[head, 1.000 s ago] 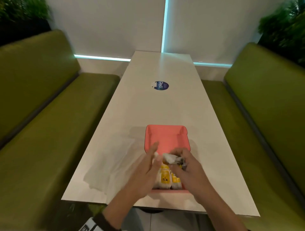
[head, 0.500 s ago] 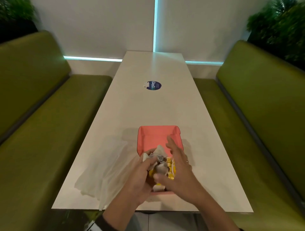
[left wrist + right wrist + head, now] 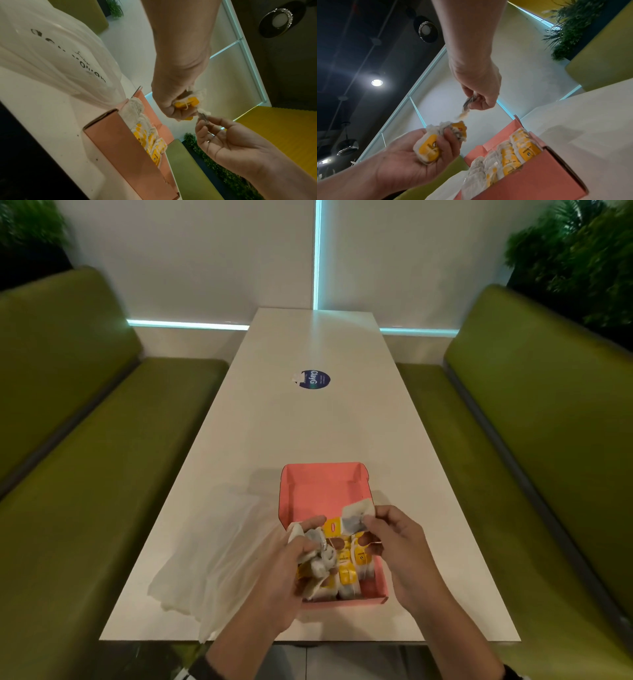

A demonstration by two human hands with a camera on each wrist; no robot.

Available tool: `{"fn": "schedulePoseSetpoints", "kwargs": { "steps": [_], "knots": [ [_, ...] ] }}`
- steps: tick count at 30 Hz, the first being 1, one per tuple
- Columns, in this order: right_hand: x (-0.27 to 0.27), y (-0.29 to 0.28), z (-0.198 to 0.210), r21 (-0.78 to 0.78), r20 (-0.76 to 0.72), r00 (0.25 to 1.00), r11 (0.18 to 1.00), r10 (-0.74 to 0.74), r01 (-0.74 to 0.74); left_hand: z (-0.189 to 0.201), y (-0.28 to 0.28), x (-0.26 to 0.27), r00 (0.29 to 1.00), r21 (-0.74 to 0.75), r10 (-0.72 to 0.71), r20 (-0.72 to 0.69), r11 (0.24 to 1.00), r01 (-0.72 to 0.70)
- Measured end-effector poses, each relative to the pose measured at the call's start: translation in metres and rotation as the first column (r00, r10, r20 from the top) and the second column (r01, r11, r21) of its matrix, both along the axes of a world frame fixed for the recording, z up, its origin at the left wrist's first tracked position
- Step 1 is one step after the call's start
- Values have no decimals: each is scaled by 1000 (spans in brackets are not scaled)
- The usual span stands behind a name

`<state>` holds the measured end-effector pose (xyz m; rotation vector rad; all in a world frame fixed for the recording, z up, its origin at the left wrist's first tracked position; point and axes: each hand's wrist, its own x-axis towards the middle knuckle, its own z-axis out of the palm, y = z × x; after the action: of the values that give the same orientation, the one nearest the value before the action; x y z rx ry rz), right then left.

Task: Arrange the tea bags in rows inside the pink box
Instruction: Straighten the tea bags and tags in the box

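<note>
Far left: green bench (image 3: 85,474) along the white table (image 3: 308,422). A crumpled translucent plastic bag (image 3: 212,559) is seen lying on the table, touching the left wall of the pink box (image 3: 322,491).

Left hand (image 3: 284,573): clenched round a bunch of tea bags (image 3: 433,144), white paper with yellow tags, held above the near left part of the box. In the right wrist view the fingers (image 3: 448,140) are seen wrapped over the bundle, palm up.

Pink box: open, set on the near half of the table. Its near half is filled with tea bags in the box (image 3: 349,566), stood on edge in rows, yellow tags showing. The far half is seen bare, pink floor visible.

Right hand (image 3: 397,542): a single tea bag (image 3: 356,517) is pinched at its edge between thumb and fingertips and held above the middle of the box, just beside the left hand's bundle. Whether the two touch cannot be told. The remaining fingers are loosely curled.

Further back, mid-table: a round dark blue sticker (image 3: 314,379). Far right: a second green bench (image 3: 531,457), foliage (image 3: 575,258) behind it.
</note>
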<state>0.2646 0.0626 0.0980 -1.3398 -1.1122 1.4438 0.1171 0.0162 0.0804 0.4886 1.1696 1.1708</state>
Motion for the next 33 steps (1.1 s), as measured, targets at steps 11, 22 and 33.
{"fn": "schedulePoseSetpoints", "kwargs": {
  "steps": [11, 22, 33],
  "knots": [
    [-7, -20, -11, 551, 454, 889, 767, 55, -329, 5, -2, 4, 994, 121, -34, -104, 992, 46],
    [1, -7, 5, 261, 334, 924, 923, 188, -282, 3, -6, -1, 983, 86, 9, -181, 996, 7],
    [13, 1, 16, 183, 302, 916, 927, 263, -327, -1, -4, -12, 987, 116, 118, -106, 988, -106]
  ]
}}
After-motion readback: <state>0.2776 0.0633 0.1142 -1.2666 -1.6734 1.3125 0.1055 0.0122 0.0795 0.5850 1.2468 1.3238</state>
